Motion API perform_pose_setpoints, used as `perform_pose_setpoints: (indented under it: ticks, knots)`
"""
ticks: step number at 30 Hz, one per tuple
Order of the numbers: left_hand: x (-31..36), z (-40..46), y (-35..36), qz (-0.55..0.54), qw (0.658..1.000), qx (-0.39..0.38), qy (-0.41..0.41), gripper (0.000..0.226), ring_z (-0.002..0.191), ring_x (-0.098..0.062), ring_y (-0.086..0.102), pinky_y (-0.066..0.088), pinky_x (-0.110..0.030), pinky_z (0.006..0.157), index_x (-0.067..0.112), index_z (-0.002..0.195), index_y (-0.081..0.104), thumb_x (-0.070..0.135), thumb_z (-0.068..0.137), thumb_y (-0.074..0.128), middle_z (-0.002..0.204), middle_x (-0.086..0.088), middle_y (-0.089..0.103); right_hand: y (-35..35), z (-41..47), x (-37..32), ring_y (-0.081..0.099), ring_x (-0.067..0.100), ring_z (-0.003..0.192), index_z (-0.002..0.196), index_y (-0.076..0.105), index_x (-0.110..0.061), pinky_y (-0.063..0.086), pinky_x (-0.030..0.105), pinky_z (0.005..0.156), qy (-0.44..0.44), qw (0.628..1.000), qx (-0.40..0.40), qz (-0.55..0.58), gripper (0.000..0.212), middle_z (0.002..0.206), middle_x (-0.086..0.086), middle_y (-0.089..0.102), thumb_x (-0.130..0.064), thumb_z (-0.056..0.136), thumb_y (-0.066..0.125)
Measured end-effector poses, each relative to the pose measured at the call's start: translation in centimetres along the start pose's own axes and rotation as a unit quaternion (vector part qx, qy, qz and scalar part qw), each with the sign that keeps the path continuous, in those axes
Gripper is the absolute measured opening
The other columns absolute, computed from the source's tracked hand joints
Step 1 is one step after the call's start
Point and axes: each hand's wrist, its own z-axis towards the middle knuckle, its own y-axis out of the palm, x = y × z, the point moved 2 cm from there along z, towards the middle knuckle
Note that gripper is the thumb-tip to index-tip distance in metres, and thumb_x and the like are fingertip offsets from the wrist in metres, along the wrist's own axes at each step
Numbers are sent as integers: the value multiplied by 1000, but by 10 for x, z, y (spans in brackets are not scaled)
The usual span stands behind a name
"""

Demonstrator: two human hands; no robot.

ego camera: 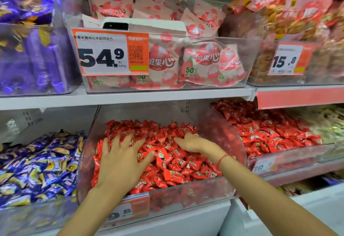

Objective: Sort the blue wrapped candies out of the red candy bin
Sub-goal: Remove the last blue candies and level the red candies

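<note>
Two shop shelves (130, 97); left hand (121, 158) flat, right hand (191, 142) unclear, red candies (171, 163).

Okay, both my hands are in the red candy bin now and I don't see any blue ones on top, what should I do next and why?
Probably spread the top layer aside with both hands. The left hand lies flat with fingers splayed on the red candies, the right hand is dug in further back, and only red wrappers show on the surface. Any blue ones would be buried, so stirring should expose them.
</note>
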Motion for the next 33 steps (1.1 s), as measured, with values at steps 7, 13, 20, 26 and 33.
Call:
perform_pose_setpoints:
  ticks: [7, 13, 20, 26, 33]
  knots:
    - [-7, -1, 7, -18, 999, 38, 6, 57, 117, -31, 58, 37, -56, 103, 34, 108, 72, 66, 85, 31, 122, 0, 66, 11, 70, -14, 16, 37, 144, 153, 10, -11, 18, 48, 117, 101, 989, 75, 75, 109, 159, 14, 9, -84, 75, 35]
    - [-3, 5, 6, -119, 988, 93, -8, 58, 127, -21, 50, 28, -54, 110, 37, 117, 65, 59, 91, 18, 130, 10, 59, 0, 41, -41, 43, 29, 133, 140, 43, -9, 35, 34, 111, -21, 982, 26, 184, 65, 144, 11, 46, -48, 90, 57]
    - [-8, 6, -18, -267, 936, 229, -12, 46, 115, -17, 48, 37, -38, 97, 22, 120, 60, 42, 95, 28, 120, 3, 61, 6, -50, -56, 19, 35, 144, 151, 19, -24, 17, 44, 118, -196, 980, -10, 18, 63, 158, 14, 16, -53, 98, 36]
    - [-7, 15, -17, -256, 953, 157, 44, 55, 121, -12, 46, 31, -25, 99, 28, 121, 62, 50, 90, 22, 127, 8, 58, 12, -85, -30, -11, 13, 147, 153, -2, -29, -7, 41, 120, -331, 941, -55, -52, 60, 162, -5, -7, -39, 104, 30]
    - [21, 44, -27, -193, 972, 3, 134, 54, 135, -9, 38, 29, -25, 110, 31, 139, 48, 45, 92, 24, 145, 13, 45, 2, -102, 5, 35, 24, 136, 141, 47, -11, 25, 32, 114, -390, 918, -61, 30, 43, 147, 9, 41, -9, 99, 37]
